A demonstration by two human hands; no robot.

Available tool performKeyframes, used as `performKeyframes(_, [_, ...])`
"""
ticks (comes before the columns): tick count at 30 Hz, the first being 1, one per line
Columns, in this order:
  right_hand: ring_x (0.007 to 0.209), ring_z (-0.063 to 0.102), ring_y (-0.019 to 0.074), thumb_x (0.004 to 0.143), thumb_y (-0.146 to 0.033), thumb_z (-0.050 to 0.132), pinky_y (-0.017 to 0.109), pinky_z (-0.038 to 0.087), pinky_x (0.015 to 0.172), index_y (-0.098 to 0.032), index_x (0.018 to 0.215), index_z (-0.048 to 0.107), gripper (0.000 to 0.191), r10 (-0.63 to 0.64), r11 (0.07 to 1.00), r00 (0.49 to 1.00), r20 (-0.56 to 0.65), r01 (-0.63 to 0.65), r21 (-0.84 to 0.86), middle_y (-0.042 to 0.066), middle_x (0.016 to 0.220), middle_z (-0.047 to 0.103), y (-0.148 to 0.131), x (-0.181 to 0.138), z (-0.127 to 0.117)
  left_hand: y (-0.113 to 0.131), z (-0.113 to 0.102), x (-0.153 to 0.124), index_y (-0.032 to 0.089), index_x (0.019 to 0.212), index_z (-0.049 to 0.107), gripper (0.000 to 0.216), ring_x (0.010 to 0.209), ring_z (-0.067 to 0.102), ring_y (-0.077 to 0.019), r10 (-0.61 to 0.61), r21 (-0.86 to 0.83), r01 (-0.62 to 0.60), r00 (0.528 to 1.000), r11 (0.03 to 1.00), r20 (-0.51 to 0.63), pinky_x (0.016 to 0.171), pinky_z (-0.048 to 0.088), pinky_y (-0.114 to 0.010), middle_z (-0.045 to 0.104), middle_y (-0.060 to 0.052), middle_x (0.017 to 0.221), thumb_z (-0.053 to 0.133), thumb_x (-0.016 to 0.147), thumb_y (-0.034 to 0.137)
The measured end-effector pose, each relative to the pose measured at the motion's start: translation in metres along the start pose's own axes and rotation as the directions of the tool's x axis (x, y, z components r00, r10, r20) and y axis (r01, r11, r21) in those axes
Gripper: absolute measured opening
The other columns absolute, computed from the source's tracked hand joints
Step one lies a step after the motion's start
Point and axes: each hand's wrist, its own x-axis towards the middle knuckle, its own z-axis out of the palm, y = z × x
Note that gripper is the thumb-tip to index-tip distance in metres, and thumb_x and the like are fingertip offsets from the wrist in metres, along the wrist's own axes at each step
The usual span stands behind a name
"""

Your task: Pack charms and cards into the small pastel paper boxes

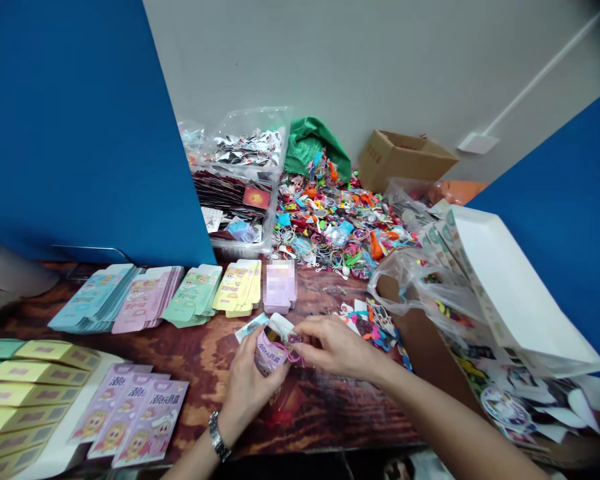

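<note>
My left hand [250, 387] grips a small pink printed cardboard box [270, 353], its white flap standing open at the top. My right hand [335, 345] comes in from the right, and its fingertips pinch a thin pink cord [295, 353] at the box's mouth. What the cord is tied to is too small to tell. A metal wristwatch [220, 437] sits on my left wrist. Both hands are above a wood-patterned table top [205, 360], and a pale strip of card [251, 328] lies just beyond the box.
Flat stacks of blue, pink, green and yellow card boxes [145, 300] line the table. A heap of colourful small trinkets [340, 227] lies behind them, beside plastic tubs [235, 213]. A plastic bag [410, 287], white paper bag [505, 287], cardboard box [405, 157] and blue partitions [80, 120] surround the table.
</note>
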Motion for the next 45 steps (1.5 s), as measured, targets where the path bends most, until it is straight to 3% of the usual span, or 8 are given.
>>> performKeyframes(7, [0.059,0.049,0.0095,0.075,-0.011,0.062,0.021,0.030,0.058,-0.016,0.071,0.065,0.007,-0.120,0.989,0.964,0.236,0.138,-0.059,-0.003,0.063,0.059,-0.007,-0.002,-0.017,0.005,-0.010,-0.008,0.014,0.141,0.034,0.071,0.115,0.054,-0.0278,0.278,0.215,-0.268,0.961,0.939,-0.015,0.097,0.047,-0.044,0.057,-0.015,0.125,0.065,0.079,0.028])
performKeyframes(11, [0.070,0.057,0.0128,0.084,-0.013,0.058,0.022,0.038,0.066,-0.019,0.095,0.070,0.018,-0.105,0.991,0.992,0.069,0.110,-0.074,0.000,0.076,0.065,-0.015,-0.007,-0.010,0.010,-0.015,-0.016,0.015,0.144,0.030,0.072,0.109,0.054,-0.0270,0.342,0.258,-0.327,0.940,0.909,-0.011,0.093,0.048,-0.043,0.057,-0.014,0.121,0.062,0.079,0.021])
performKeyframes(16, [0.087,0.061,0.0169,0.091,-0.012,0.048,0.026,0.048,0.077,-0.020,0.118,0.061,0.032,-0.079,0.992,0.965,-0.252,0.050,-0.119,0.007,0.098,0.063,-0.027,-0.019,0.028,0.010,-0.015,-0.025,0.016,0.142,0.033,0.072,0.108,0.055,-0.0278,0.299,0.210,-0.288,0.954,0.934,-0.022,0.092,0.048,-0.044,0.057,-0.014,0.122,0.063,0.077,0.022])
performKeyframes(21, [0.099,0.062,0.0197,0.088,-0.007,0.045,0.032,0.052,0.086,-0.020,0.132,0.050,0.046,-0.167,0.983,0.949,-0.267,0.140,-0.115,0.010,0.108,0.065,-0.033,-0.033,0.041,0.011,-0.020,-0.030,0.017,0.136,0.039,0.068,0.112,0.056,-0.0283,0.156,0.121,-0.157,0.988,0.980,0.015,0.095,0.048,-0.045,0.057,-0.013,0.123,0.066,0.075,0.026])
performKeyframes(27, [0.111,0.058,0.0216,0.092,-0.019,0.052,0.037,0.050,0.094,-0.019,0.122,0.059,0.031,-0.255,0.964,0.874,-0.414,0.199,-0.175,0.013,0.119,0.061,-0.034,-0.040,0.039,0.012,-0.024,-0.038,0.017,0.133,0.041,0.066,0.114,0.057,-0.0287,0.103,0.055,-0.104,0.995,0.993,0.017,0.097,0.049,-0.047,0.058,-0.013,0.123,0.067,0.074,0.029])
performKeyframes(33, [0.127,0.047,0.0274,0.092,-0.028,0.056,0.045,0.044,0.102,-0.020,0.107,0.067,0.020,-0.318,0.939,0.883,-0.344,0.245,-0.240,0.016,0.137,0.050,-0.038,-0.040,0.051,0.011,-0.031,-0.046,0.015,0.133,0.043,0.064,0.114,0.058,-0.0280,0.180,0.079,-0.178,0.984,0.981,-0.019,0.095,0.050,-0.044,0.058,-0.015,0.125,0.065,0.076,0.032])
performKeyframes(37, [0.127,0.048,0.0261,0.092,-0.027,0.055,0.044,0.045,0.101,-0.020,0.122,0.061,0.031,-0.301,0.947,0.866,-0.401,0.220,-0.234,0.016,0.138,0.048,-0.041,-0.035,0.046,0.013,-0.035,-0.049,0.017,0.134,0.043,0.065,0.111,0.059,-0.0270,0.217,0.102,-0.214,0.976,0.971,-0.013,0.093,0.051,-0.042,0.060,-0.013,0.122,0.066,0.075,0.029])
performKeyframes(45, [0.135,0.039,0.0296,0.091,-0.030,0.057,0.050,0.038,0.107,-0.019,0.104,0.070,0.021,-0.348,0.920,0.896,-0.275,0.269,-0.286,0.017,0.142,0.046,-0.038,-0.033,0.069,0.007,-0.041,-0.053,0.016,0.134,0.040,0.066,0.113,0.058,-0.0266,0.133,0.046,-0.133,0.991,0.990,-0.010,0.095,0.050,-0.043,0.058,-0.014,0.123,0.066,0.077,0.034])
